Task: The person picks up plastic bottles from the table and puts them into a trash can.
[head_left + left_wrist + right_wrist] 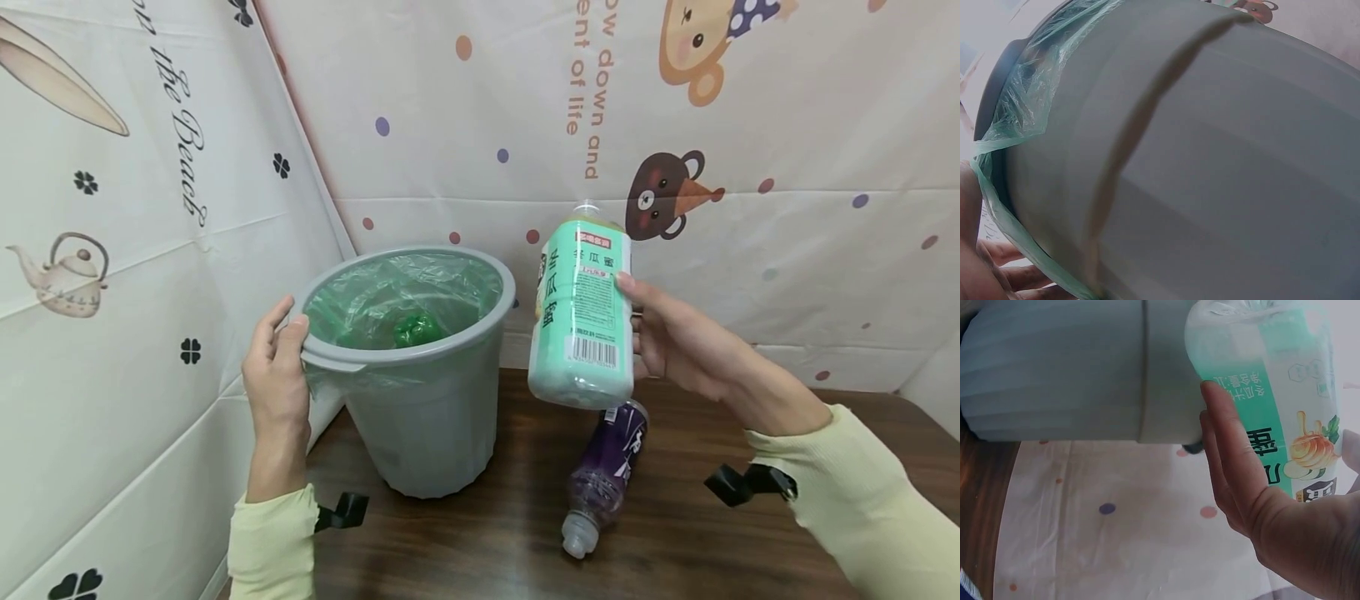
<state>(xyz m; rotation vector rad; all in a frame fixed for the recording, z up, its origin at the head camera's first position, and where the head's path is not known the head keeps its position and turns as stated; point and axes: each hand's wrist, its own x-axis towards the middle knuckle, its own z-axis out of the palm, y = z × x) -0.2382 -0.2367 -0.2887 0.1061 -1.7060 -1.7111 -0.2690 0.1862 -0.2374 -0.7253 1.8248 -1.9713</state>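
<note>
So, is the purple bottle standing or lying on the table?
Lying. The purple bottle rests on its side on the table, its neck toward the camera.

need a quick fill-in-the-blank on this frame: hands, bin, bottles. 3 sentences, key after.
1. The left hand grips the rim of the grey ____.
2. The right hand holds a bottle with a ____ label.
3. The purple bottle lies on the wooden ____.

Missing words: bin; green; table

Dark wood table – cartoon-print cloth walls behind, left.
</note>
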